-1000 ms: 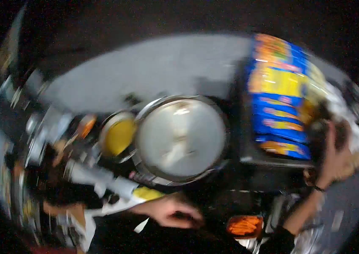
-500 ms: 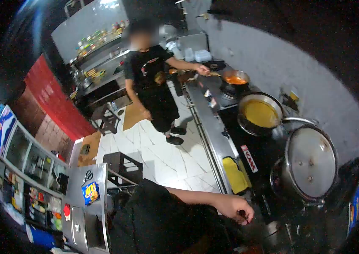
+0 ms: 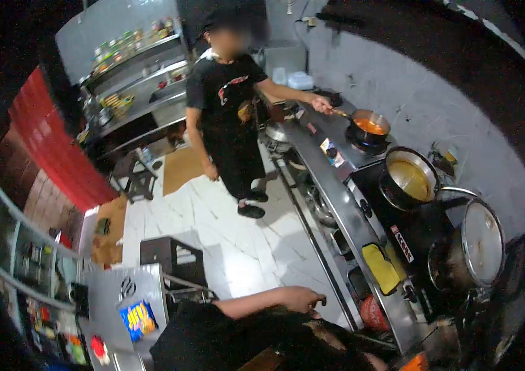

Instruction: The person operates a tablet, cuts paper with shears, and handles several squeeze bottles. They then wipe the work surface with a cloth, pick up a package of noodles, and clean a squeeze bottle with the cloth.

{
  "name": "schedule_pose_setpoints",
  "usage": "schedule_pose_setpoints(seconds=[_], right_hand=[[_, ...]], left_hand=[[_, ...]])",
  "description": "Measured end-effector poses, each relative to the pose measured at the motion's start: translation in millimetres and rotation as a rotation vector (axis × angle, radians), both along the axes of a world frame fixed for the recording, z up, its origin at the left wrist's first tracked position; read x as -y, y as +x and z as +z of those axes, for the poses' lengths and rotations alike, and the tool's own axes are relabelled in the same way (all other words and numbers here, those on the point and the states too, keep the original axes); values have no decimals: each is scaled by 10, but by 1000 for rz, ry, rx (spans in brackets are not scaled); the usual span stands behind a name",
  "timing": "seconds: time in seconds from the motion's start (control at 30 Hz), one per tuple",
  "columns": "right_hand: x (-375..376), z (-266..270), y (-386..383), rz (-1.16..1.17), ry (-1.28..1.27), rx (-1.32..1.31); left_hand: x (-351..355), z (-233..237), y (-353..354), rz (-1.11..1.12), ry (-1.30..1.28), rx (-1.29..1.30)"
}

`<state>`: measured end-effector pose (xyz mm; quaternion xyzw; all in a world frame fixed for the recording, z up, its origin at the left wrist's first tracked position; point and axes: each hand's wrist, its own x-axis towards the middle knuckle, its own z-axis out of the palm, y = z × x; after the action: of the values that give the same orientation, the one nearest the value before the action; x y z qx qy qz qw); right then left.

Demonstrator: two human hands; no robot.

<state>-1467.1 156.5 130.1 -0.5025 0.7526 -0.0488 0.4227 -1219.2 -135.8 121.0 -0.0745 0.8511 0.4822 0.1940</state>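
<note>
My left hand (image 3: 301, 300) hangs in front of my dark clothing, over the floor beside the counter. Its fingers are loosely bent and apart, with nothing visible between them. My right hand is out of sight; only a sliver of skin shows at the bottom edge, near an orange item (image 3: 416, 362) that is cut off. Nearest to my left hand on the counter lies a yellow cloth (image 3: 381, 269). Beyond it on the black stove stand a pot of yellow liquid (image 3: 409, 180) and a large pot with a glass lid (image 3: 484, 243), the lid tilted.
A co-worker (image 3: 228, 99) stands across the floor, one hand (image 3: 321, 105) at the handle of a pan of red sauce (image 3: 371, 123). Dark stools (image 3: 173, 250) stand left. A steel table (image 3: 105, 287) bears scissors (image 3: 128, 287) and a blue-yellow packet (image 3: 139, 319).
My left hand has drawn left, away from the stove's edge. The view has shifted, so the stove and pots sit farther right. The co-worker still has a hand at the pan.
</note>
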Motion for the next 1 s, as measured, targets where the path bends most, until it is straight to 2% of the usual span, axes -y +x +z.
schedule_pose_setpoints(seconds=[0.13, 0.2, 0.57, 0.63, 0.73, 0.8, 0.9, 1.0], right_hand=[[447, 6, 421, -87, 53, -45], [554, 55, 591, -123, 57, -64], [581, 71, 1124, -255, 92, -103], [531, 41, 1191, -275, 96, -92], [453, 10, 1227, -303, 118, -88], [377, 9, 1239, -333, 133, -79], [270, -1, 1260, -358, 166, -78], [141, -72, 1436, -347, 207, -39]], left_hand=[[380, -252, 656, 75, -36, 8], [475, -183, 813, 77, -9, 28], [702, -293, 1131, 94, -20, -58], [732, -285, 1110, 86, 3, 19], [737, -342, 1061, 56, -21, -44], [730, -136, 959, 13, -25, -29], [745, -262, 809, -34, -30, -115], [777, -188, 695, -23, -41, -62]])
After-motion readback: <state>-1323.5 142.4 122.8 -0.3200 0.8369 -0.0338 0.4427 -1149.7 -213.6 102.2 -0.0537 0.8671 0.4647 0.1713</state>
